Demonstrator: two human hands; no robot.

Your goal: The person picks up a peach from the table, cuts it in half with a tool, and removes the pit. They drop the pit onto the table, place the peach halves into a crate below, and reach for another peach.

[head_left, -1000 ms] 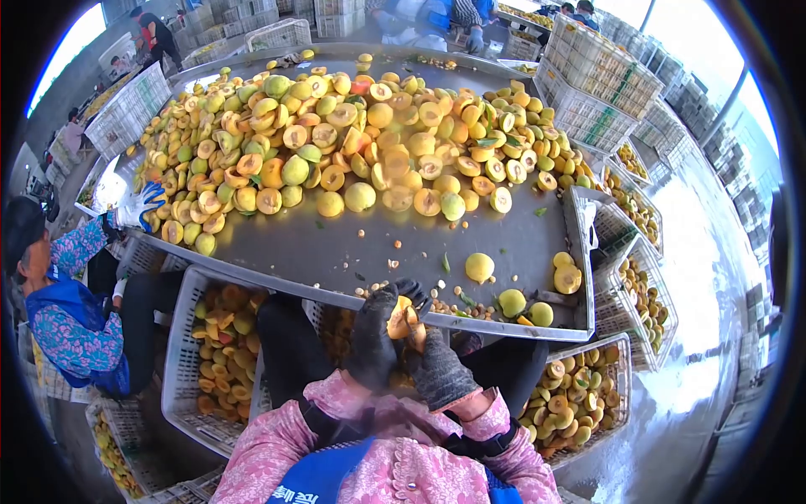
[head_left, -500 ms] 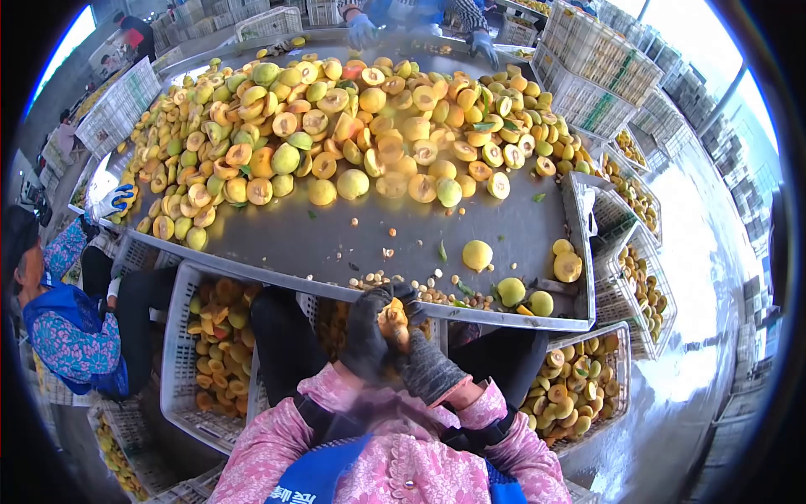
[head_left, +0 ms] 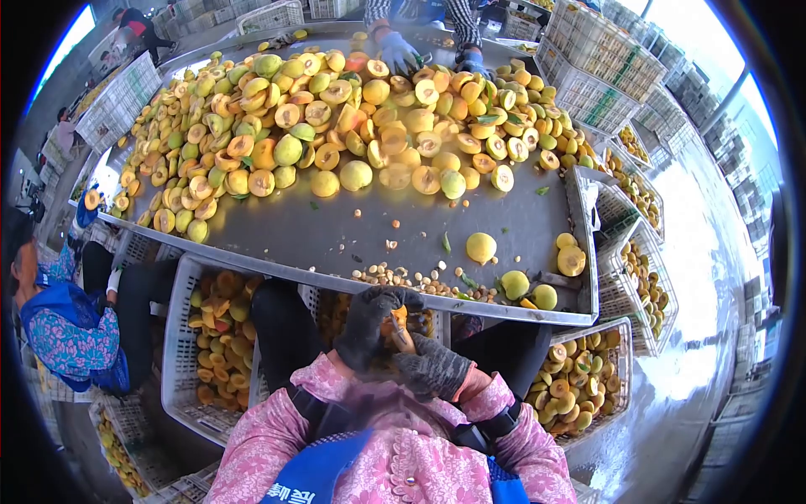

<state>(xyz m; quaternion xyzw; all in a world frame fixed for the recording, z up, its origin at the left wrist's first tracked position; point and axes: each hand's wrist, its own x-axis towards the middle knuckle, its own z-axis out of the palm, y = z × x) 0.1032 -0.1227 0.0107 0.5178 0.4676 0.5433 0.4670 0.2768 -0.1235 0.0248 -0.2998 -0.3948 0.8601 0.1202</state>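
Observation:
My left hand (head_left: 363, 328), in a dark grey glove, is closed around a piece of orange-yellow peach (head_left: 397, 317) just off the table's front edge. My right hand (head_left: 432, 368), also gloved, grips a small tool with a brownish handle (head_left: 403, 339) whose tip meets the fruit; the tip itself is hidden. Loose peach pits (head_left: 403, 279) lie along the edge ahead of my hands. Beyond them a large heap of halved yellow peaches (head_left: 327, 157) covers the back of the metal table (head_left: 311, 231).
Crates of peach halves stand by my legs, one at left (head_left: 172, 361) and one at right (head_left: 621, 370). A few whole-looking peaches (head_left: 481, 248) sit at the table's right. Across it, a co-worker's gloved hands (head_left: 399, 52) touch the heap; another person (head_left: 71, 336) sits at left.
My hands have drawn slightly apart, exposing more of the tool's handle. The co-worker's hands opposite have come down onto the heap. The person at left now holds up a peach half.

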